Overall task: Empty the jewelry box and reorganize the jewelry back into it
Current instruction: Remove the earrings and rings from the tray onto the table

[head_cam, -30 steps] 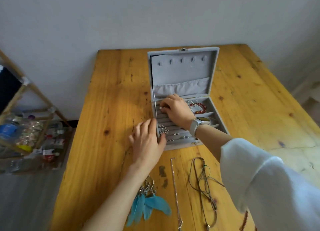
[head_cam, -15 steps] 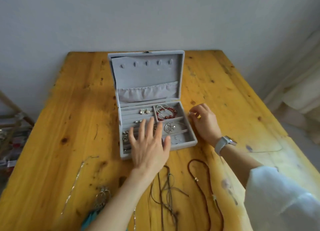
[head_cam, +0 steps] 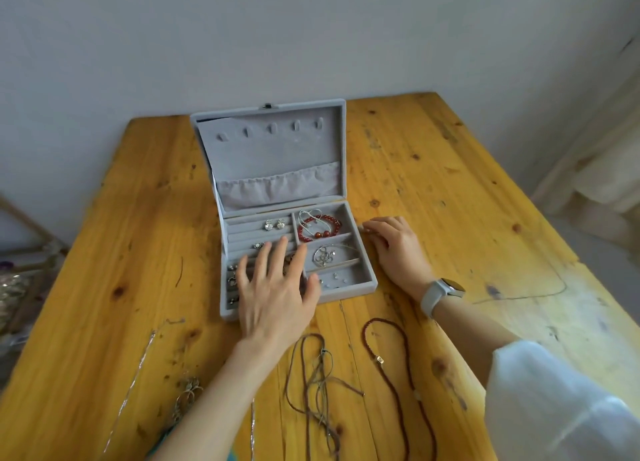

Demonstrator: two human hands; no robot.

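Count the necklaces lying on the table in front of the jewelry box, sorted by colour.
Silver chains: 2
Brown cord necklace: 1
Dark red bead necklace: 1
Total: 4

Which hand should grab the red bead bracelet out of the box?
Probably the right hand: it rests on the table beside the box's right wall, next to the red bead bracelet. The left hand lies spread over the ring rows.
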